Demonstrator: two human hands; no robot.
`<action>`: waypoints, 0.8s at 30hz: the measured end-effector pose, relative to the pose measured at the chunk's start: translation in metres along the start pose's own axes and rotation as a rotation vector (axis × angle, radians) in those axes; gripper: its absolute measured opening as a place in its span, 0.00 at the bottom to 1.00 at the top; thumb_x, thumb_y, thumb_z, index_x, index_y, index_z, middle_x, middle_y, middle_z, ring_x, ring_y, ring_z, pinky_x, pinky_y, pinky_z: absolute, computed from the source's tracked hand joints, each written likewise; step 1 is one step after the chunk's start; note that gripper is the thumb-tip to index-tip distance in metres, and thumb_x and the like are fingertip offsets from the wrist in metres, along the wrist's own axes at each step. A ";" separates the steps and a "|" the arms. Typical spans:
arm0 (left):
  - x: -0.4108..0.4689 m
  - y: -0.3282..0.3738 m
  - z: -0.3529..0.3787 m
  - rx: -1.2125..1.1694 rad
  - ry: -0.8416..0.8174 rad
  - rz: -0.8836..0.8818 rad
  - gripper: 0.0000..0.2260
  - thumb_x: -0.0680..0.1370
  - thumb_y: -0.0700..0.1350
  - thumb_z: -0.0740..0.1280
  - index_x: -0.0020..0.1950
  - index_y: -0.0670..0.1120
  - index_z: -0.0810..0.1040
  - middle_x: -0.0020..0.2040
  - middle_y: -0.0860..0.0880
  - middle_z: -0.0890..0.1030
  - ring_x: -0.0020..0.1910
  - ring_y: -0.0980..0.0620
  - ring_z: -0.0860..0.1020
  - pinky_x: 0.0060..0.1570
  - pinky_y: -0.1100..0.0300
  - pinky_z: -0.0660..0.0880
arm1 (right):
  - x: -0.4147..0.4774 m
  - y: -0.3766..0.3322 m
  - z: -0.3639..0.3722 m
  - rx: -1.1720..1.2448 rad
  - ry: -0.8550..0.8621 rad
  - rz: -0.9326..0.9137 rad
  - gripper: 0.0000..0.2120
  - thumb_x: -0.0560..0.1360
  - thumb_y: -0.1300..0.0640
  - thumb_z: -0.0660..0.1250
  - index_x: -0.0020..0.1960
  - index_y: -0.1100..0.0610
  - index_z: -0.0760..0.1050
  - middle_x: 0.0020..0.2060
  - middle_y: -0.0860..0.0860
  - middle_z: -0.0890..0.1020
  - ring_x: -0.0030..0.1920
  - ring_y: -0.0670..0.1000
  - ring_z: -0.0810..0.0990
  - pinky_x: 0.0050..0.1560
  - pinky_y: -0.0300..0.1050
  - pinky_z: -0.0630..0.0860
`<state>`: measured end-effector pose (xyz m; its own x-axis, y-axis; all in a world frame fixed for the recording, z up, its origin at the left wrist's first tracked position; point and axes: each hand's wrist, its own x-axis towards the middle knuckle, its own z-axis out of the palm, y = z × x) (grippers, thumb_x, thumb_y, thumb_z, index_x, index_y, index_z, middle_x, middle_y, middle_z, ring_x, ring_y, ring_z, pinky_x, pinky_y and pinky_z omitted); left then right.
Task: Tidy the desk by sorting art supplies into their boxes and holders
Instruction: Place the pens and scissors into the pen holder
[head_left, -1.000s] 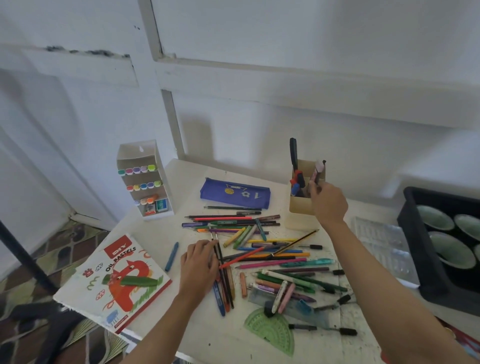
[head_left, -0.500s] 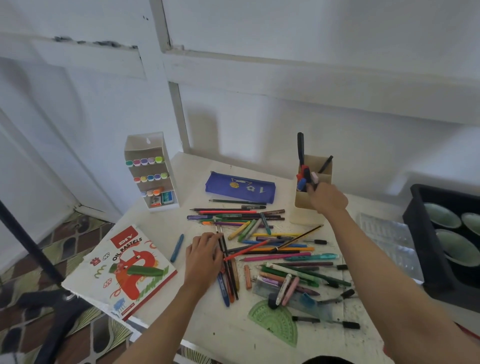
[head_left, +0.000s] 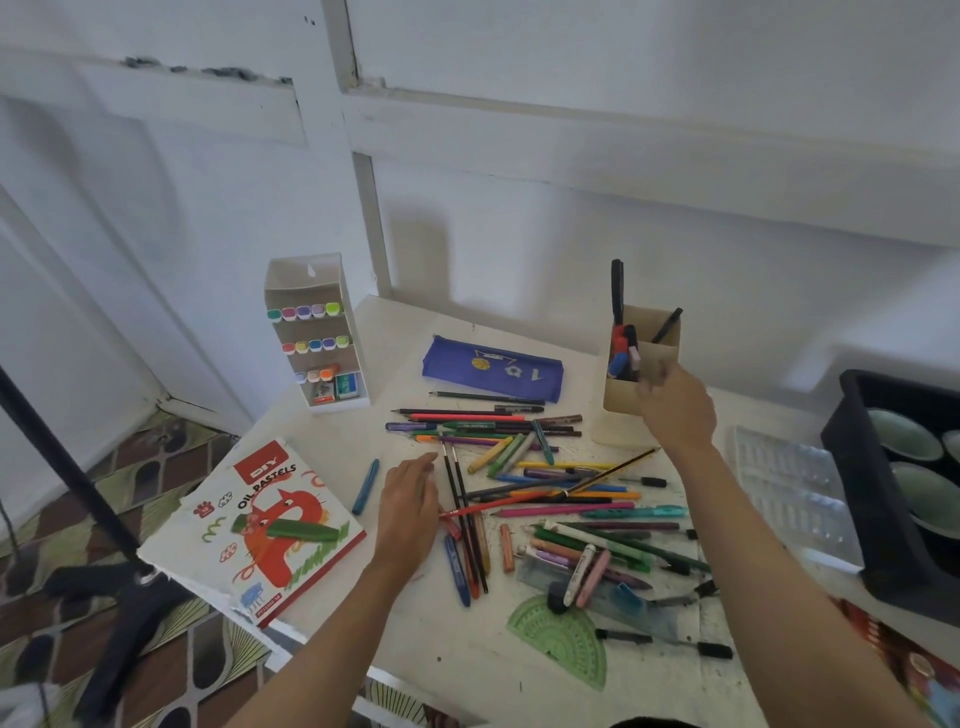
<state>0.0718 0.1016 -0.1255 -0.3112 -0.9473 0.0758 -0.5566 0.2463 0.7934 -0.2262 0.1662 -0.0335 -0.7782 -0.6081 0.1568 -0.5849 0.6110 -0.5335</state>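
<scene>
Now the right hand is drawing back from the cardboard holder at the far right of the desk, where a second ago it was lowering a pink-capped marker. That marker stands in the holder among the other pens, so one more item looks sorted. The fingers of this hand are blurred by motion, so I cannot tell whether they are straight or curled, though nothing shows in them.

The left hand lies flat with straight fingers on the left edge of the loose pile of pencils and pens, much where it was, holding none of them. Most of the work remains: the pile sprawls across the middle of the desk, crossed and overlapping, which will make picking single pieces fiddly.

The blue pencil case lies far of the pile and the marker rack stands at the far left. The oil pastels box sits near left, overhanging the desk edge. A green protractor lies near. A black crate crowds the right side.
</scene>
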 end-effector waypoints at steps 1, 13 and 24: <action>0.001 0.000 -0.001 -0.015 0.007 -0.019 0.14 0.81 0.39 0.58 0.66 0.45 0.72 0.62 0.49 0.74 0.62 0.54 0.69 0.62 0.61 0.65 | -0.013 -0.001 0.001 0.019 0.105 -0.025 0.13 0.78 0.56 0.59 0.59 0.61 0.73 0.53 0.57 0.78 0.47 0.58 0.78 0.43 0.45 0.69; 0.033 0.016 -0.010 -0.233 -0.042 -0.430 0.09 0.77 0.44 0.66 0.56 0.43 0.80 0.51 0.48 0.79 0.47 0.53 0.75 0.43 0.63 0.70 | -0.090 -0.045 0.053 0.215 -0.230 -0.260 0.07 0.76 0.59 0.64 0.50 0.51 0.79 0.40 0.46 0.81 0.38 0.46 0.78 0.38 0.41 0.74; 0.044 0.030 -0.009 0.094 -0.222 -0.417 0.09 0.74 0.47 0.68 0.37 0.43 0.82 0.30 0.48 0.76 0.30 0.51 0.73 0.33 0.60 0.68 | -0.120 -0.103 0.106 -0.014 -0.557 -0.245 0.17 0.72 0.52 0.70 0.59 0.49 0.73 0.48 0.49 0.82 0.49 0.50 0.80 0.42 0.42 0.73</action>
<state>0.0483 0.0657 -0.0923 -0.1981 -0.9051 -0.3763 -0.7327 -0.1182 0.6702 -0.0486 0.1221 -0.0855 -0.3860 -0.9035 -0.1864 -0.7381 0.4237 -0.5251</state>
